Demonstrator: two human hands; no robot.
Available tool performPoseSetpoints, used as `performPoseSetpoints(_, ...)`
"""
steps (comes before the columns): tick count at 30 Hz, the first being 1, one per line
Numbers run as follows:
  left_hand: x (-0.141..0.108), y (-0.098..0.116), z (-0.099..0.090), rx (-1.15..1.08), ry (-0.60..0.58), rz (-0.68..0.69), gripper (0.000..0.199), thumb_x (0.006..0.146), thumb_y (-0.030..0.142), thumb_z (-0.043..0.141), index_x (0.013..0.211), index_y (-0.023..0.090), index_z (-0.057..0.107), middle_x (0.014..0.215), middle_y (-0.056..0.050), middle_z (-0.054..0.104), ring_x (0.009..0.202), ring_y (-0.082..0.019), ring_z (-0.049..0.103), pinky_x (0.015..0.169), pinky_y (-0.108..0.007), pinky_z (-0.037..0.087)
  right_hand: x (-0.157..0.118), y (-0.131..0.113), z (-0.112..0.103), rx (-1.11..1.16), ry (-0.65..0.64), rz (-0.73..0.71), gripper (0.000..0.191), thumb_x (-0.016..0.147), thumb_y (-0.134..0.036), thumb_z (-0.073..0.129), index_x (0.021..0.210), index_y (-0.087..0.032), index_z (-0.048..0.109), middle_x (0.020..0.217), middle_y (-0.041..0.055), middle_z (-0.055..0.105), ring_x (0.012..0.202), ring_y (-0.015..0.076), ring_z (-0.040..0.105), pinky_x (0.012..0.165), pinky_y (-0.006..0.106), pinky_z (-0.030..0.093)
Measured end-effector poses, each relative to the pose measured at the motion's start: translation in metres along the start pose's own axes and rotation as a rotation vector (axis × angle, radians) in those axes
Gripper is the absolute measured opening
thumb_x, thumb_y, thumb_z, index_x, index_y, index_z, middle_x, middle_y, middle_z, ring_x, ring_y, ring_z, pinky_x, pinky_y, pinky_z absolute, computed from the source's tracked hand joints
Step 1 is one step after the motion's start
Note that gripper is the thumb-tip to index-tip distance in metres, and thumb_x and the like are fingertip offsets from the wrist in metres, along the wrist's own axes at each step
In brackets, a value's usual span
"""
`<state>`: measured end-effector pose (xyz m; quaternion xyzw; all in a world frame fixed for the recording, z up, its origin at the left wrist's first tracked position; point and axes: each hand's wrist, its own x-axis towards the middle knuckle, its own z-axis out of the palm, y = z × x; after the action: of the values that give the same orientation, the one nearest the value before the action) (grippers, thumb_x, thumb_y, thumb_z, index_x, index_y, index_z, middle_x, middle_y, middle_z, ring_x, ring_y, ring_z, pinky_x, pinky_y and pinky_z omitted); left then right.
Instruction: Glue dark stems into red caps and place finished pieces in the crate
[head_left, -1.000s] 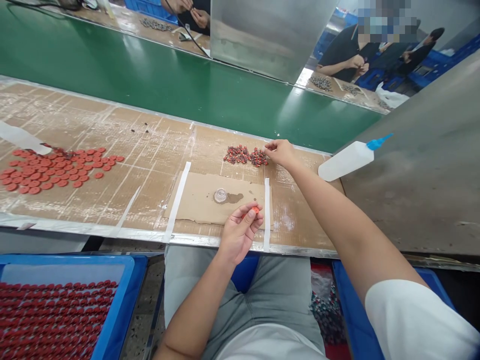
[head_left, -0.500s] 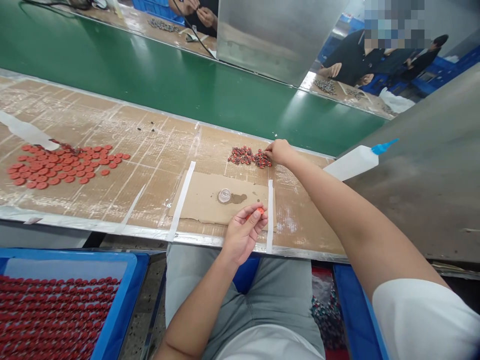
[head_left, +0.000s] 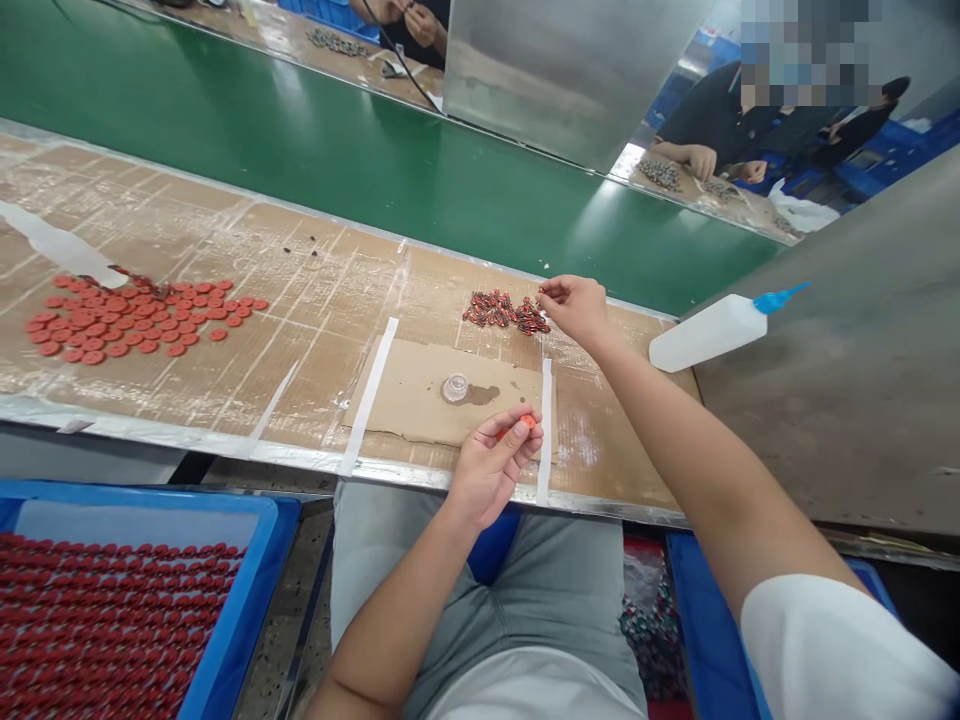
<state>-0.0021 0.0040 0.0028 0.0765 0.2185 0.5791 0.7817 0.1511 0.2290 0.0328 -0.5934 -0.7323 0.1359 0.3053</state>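
Observation:
My left hand [head_left: 491, 468] is raised over the front of a cardboard sheet [head_left: 420, 395], pinching a small orange-red disc [head_left: 528, 423] between thumb and fingers. My right hand [head_left: 576, 308] reaches the right edge of a small heap of red-and-dark parts [head_left: 504, 312]. Its thumb and forefinger are pinched together, and anything between them is too small to see. On the cardboard stands a small clear cup [head_left: 454, 388] beside a brown stain. Farther left on the bench lies a loose spread of orange-red discs [head_left: 127, 320].
A white squeeze bottle [head_left: 709, 332] with a blue nozzle lies at the bench's right, against a grey metal panel [head_left: 840, 400]. Below the bench are blue trays: the left one [head_left: 270, 530] holds rows of red discs. A green belt [head_left: 375, 190] runs behind, with co-workers' hands [head_left: 424, 20] beyond.
The whole scene has drifted slightly right in view. Both hands keep their places at the disc and heap, and the left hand still holds the disc.

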Motion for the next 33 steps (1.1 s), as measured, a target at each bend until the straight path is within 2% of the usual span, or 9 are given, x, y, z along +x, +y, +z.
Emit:
performPoseSetpoints(2, -0.002, 0.002, 0.001, -0.007, 0.002, 0.003, 0.022, 0.076, 0.018, 0.072, 0.098, 0.015, 0.071, 0.098, -0.006, 0.07, 0.08, -0.007, 0.065, 0.082, -0.02, 0.05, -0.031, -0.019, 0.004, 0.382, 0.091, 0.064, 0.029, 0.073, -0.037, 0.069, 0.092, -0.015, 0.069, 0.082, 0.0062, 0.073, 0.072, 0.0173, 0.068, 0.066, 0.031, 0.055)
performPoseSetpoints(3, -0.003, 0.003, 0.002, -0.01, 0.001, 0.008, 0.022, 0.076, 0.018, 0.073, 0.097, 0.015, 0.071, 0.098, -0.006, 0.071, 0.079, -0.007, 0.065, 0.081, -0.019, 0.05, -0.047, -0.029, 0.007, 0.535, 0.087, 0.088, 0.035, 0.07, -0.041, 0.073, 0.094, -0.016, 0.069, 0.081, 0.0057, 0.073, 0.071, 0.017, 0.069, 0.063, 0.029, 0.056)
performPoseSetpoints(5, -0.006, 0.005, 0.005, -0.015, -0.007, 0.016, 0.021, 0.076, 0.018, 0.073, 0.096, 0.015, 0.071, 0.098, -0.006, 0.071, 0.079, -0.007, 0.065, 0.08, -0.019, 0.05, -0.079, -0.05, 0.016, 0.718, 0.096, 0.107, 0.037, 0.067, -0.043, 0.076, 0.093, -0.018, 0.069, 0.078, 0.004, 0.073, 0.07, 0.0161, 0.069, 0.059, 0.027, 0.055)
performPoseSetpoints(7, -0.01, 0.006, 0.007, -0.02, -0.023, 0.021, 0.019, 0.077, 0.017, 0.072, 0.096, 0.015, 0.071, 0.099, -0.006, 0.071, 0.079, -0.007, 0.065, 0.079, -0.019, 0.051, -0.103, -0.067, 0.027, 0.785, 0.107, 0.117, 0.033, 0.067, -0.043, 0.076, 0.09, -0.02, 0.071, 0.08, 0.0029, 0.073, 0.07, 0.0152, 0.069, 0.06, 0.027, 0.056)
performPoseSetpoints(11, -0.015, 0.006, 0.009, -0.037, -0.059, 0.005, 0.019, 0.079, 0.016, 0.069, 0.099, 0.016, 0.07, 0.102, -0.006, 0.071, 0.08, -0.007, 0.066, 0.079, -0.018, 0.051, -0.125, -0.084, 0.048, 0.73, 0.143, 0.041, 0.023, 0.072, -0.039, 0.074, 0.089, -0.023, 0.073, 0.088, 0.0024, 0.074, 0.077, 0.0153, 0.069, 0.073, 0.03, 0.057)
performPoseSetpoints(15, -0.016, 0.006, 0.009, -0.054, -0.069, 0.001, 0.019, 0.081, 0.014, 0.067, 0.099, 0.015, 0.07, 0.102, -0.006, 0.071, 0.08, -0.007, 0.066, 0.079, -0.018, 0.051, -0.127, -0.083, 0.06, 0.578, 0.135, -0.082, 0.021, 0.076, -0.038, 0.07, 0.092, -0.026, 0.074, 0.091, 0.0013, 0.074, 0.075, 0.0145, 0.067, 0.071, 0.029, 0.056)
performPoseSetpoints(20, -0.014, 0.009, 0.008, -0.07, -0.058, -0.002, 0.018, 0.079, 0.016, 0.069, 0.097, 0.015, 0.07, 0.1, -0.006, 0.071, 0.08, -0.008, 0.066, 0.081, -0.019, 0.051, -0.125, -0.081, 0.064, 0.436, 0.145, -0.222, 0.017, 0.081, -0.034, 0.065, 0.094, -0.026, 0.073, 0.084, 0.0, 0.073, 0.066, 0.0119, 0.064, 0.067, 0.027, 0.054)
performPoseSetpoints(24, -0.013, 0.009, 0.008, -0.076, -0.056, -0.006, 0.018, 0.079, 0.016, 0.069, 0.097, 0.015, 0.071, 0.099, -0.007, 0.071, 0.08, -0.007, 0.066, 0.08, -0.019, 0.051, -0.124, -0.082, 0.065, 0.376, 0.133, -0.294, 0.014, 0.084, -0.032, 0.062, 0.092, -0.028, 0.073, 0.087, -0.0004, 0.073, 0.074, 0.0131, 0.067, 0.072, 0.027, 0.055)
performPoseSetpoints(33, -0.013, 0.007, 0.007, -0.076, -0.045, -0.011, 0.019, 0.078, 0.017, 0.07, 0.097, 0.014, 0.071, 0.098, -0.007, 0.072, 0.08, -0.008, 0.065, 0.08, -0.019, 0.051, -0.123, -0.079, 0.068, 0.36, 0.117, -0.336, 0.012, 0.084, -0.032, 0.062, 0.089, -0.028, 0.072, 0.09, -0.0007, 0.073, 0.081, 0.0144, 0.068, 0.079, 0.029, 0.055)
